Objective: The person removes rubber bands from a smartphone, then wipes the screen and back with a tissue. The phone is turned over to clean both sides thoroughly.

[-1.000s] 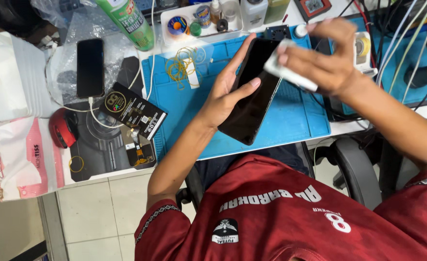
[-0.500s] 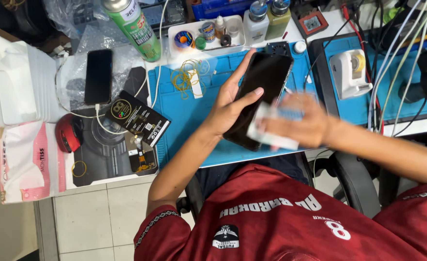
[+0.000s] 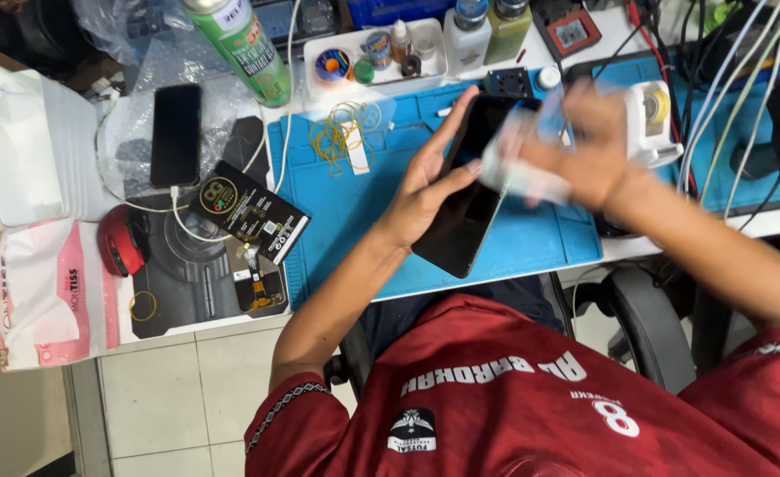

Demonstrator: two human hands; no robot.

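On the bench, two phones (image 3: 469, 194) (image 3: 176, 134).

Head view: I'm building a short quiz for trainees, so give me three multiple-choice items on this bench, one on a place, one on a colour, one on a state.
1. Where does the green spray can stand?
A. beyond the blue mat's far left corner
B. on the floor
C. on the chair

2. What colour is the work mat?
A. red
B. blue
C. yellow

3. How is the dark phone held?
A. lying alone on the mat
B. propped up by the left hand
C. inside a box

Key: 1 A, the can rises past the mat's far left corner. 2 B, its surface is plainly blue. 3 B, the left hand's grip supports it while the right hand, blurred, wipes it with a pale cloth.
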